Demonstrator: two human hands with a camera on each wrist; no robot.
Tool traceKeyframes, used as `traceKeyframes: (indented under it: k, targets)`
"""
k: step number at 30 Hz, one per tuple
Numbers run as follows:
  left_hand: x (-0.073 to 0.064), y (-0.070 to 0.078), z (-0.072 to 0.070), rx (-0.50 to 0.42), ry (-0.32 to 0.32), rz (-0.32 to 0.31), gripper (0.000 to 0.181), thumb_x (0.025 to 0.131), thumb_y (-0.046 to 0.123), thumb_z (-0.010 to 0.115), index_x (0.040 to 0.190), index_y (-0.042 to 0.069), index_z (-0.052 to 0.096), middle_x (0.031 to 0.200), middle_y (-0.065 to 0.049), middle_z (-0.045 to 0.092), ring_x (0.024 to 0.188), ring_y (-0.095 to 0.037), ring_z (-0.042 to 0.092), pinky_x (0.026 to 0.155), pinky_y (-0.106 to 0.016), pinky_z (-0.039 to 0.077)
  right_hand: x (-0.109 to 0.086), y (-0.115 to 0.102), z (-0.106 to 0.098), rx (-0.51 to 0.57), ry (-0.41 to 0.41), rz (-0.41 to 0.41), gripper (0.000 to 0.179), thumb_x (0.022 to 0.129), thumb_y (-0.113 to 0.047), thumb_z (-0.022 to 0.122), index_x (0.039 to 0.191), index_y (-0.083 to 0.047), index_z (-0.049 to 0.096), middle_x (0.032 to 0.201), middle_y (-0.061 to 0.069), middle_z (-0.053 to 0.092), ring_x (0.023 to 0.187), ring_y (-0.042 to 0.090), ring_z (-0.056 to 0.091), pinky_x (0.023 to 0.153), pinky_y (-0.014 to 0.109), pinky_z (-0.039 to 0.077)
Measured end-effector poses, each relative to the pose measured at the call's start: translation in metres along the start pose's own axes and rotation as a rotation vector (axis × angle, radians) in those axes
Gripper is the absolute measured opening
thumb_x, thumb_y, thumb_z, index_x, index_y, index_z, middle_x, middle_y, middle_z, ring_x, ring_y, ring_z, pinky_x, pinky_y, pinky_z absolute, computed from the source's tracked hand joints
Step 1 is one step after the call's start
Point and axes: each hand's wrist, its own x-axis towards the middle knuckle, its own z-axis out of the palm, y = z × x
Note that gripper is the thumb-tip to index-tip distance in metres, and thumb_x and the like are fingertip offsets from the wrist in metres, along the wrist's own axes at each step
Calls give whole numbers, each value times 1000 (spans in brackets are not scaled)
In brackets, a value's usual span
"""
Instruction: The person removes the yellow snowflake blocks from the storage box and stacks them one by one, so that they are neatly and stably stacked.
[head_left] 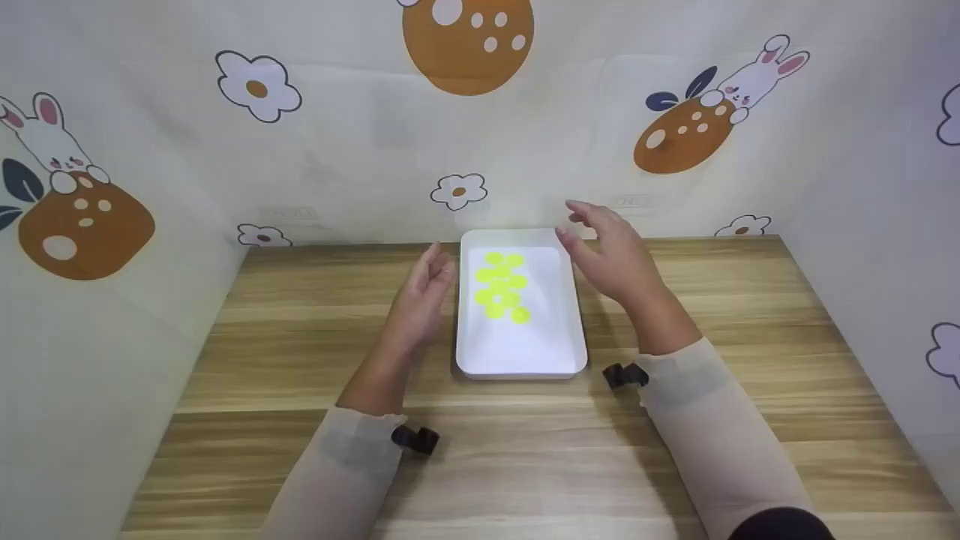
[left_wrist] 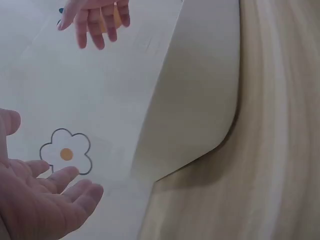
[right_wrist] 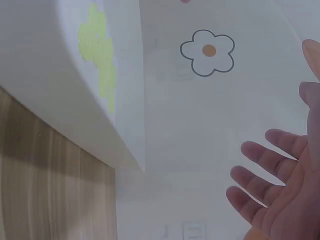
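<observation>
A white rectangular tray (head_left: pixel 517 352) lies on the wooden table, its far end by the back wall. Several flat, round yellow-green discs (head_left: pixel 501 289) are grouped in its left and middle part; what they are made of I cannot tell. Just left of the tray my left hand (head_left: pixel 421 296) is held in the air, fingers loosely extended and holding nothing. Over the tray's far right corner hovers my right hand (head_left: pixel 611 255), thumb and fingers apart, with nothing between them. In the right wrist view the discs (right_wrist: pixel 97 50) show past the tray's side wall (right_wrist: pixel 55 95).
Wood-grain table (head_left: pixel 300 337) surrounds the tray. Pale cloth (head_left: pixel 360 150) printed with rabbits, oranges and flowers hangs behind the table and along both sides. A dark strap piece (head_left: pixel 416 439) sits on the left sleeve, another (head_left: pixel 626 375) on the right. A black rounded object (head_left: pixel 780 525) shows at the bottom right.
</observation>
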Motion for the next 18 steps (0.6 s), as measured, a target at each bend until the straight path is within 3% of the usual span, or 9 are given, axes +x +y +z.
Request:
traceKeyframes:
  k: [3, 6, 11, 18]
  targets:
    - [1, -7, 4, -102, -27, -42, 69, 112, 32, 54, 171, 13, 25, 175, -13, 33, 163, -30, 34, 134, -51, 30, 9, -4, 3, 104, -23, -3, 70, 105, -64, 52, 158, -19, 53, 144, 8, 65, 138, 30, 59, 118, 56, 49]
    - [2, -13, 7, -129, -35, -85, 68, 111, 26, 56, 170, 10, 27, 175, -13, 34, 162, -30, 34, 133, -52, 32, 19, -7, 5, 183, -60, 17, 67, 105, -62, 55, 155, -17, 57, 137, 7, 68, 130, 28, 61, 112, 53, 53]
    - [6, -21, 9, -116, -39, -144, 67, 110, 24, 58, 169, 8, 31, 174, -12, 36, 161, -28, 36, 131, -48, 37, 36, -11, 10, 256, -119, 87, 64, 103, -65, 57, 149, -20, 61, 133, 5, 68, 124, 26, 62, 108, 48, 57]
    - [9, -26, 10, -18, -40, -204, 66, 108, 17, 61, 168, 15, 34, 172, -3, 39, 159, -26, 41, 131, -44, 39, 55, -10, 24, 412, -179, 170, 55, 105, -57, 60, 142, -16, 64, 136, 15, 68, 124, 31, 65, 111, 52, 56]
